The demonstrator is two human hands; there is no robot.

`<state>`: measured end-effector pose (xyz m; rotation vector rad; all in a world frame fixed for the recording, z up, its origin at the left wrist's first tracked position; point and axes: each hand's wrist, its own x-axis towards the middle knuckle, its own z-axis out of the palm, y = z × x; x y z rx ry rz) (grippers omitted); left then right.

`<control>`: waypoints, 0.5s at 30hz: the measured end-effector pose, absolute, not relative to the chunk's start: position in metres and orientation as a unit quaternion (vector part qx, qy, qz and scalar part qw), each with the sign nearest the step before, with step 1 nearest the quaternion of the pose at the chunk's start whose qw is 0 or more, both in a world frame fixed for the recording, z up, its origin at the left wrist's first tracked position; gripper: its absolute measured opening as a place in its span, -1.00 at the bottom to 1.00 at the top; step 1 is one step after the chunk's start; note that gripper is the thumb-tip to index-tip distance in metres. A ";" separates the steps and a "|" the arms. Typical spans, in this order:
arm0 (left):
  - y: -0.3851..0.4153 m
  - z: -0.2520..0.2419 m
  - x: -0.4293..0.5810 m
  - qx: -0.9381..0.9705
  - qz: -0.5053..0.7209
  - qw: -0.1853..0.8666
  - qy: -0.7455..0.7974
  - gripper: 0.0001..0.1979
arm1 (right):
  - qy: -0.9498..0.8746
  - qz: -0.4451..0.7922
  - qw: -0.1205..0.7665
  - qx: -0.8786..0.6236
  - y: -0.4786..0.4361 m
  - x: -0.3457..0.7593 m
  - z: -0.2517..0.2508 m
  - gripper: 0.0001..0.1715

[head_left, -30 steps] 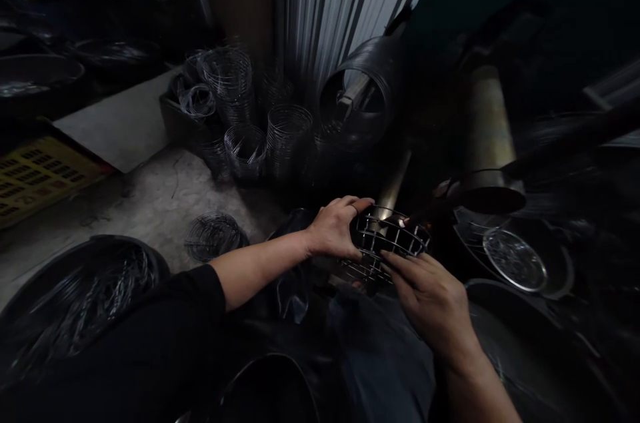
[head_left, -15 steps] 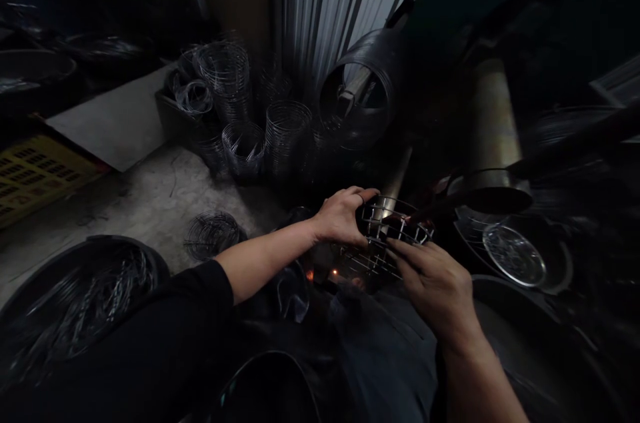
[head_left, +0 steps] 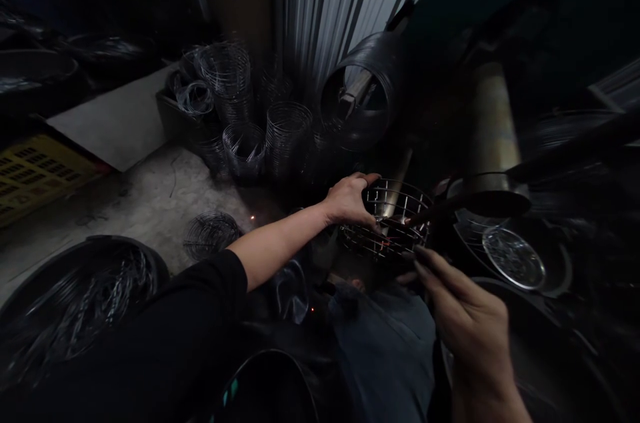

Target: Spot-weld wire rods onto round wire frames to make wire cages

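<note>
A round wire basket (head_left: 400, 200) with a grid of thin metal rods is at the centre right, against the tip of a dark rod. My left hand (head_left: 351, 202) grips its left side, thumb and fingers around the rim. My right hand (head_left: 463, 300) is just below and right of the basket, its fingers close together near the lower edge; whether they pinch something is too dark to tell. A small orange glow shows within the wires.
Stacked wire baskets (head_left: 287, 136) stand behind, beside a large wire coil (head_left: 357, 90). A metal cylinder (head_left: 495, 130) hangs at right. Tubs (head_left: 160, 263) sit left and right. A yellow crate (head_left: 45, 170) lies far left.
My right hand has moved down and right, off the basket's edge. My left hand has shifted slightly right and up with the basket, which is turned. Sparks have moved.
</note>
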<state>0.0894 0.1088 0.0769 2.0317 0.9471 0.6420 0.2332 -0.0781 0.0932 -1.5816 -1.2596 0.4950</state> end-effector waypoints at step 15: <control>0.103 -0.017 0.071 0.552 0.291 0.706 0.335 0.19 | -0.229 0.629 0.412 -0.619 -0.203 0.215 0.035 -0.50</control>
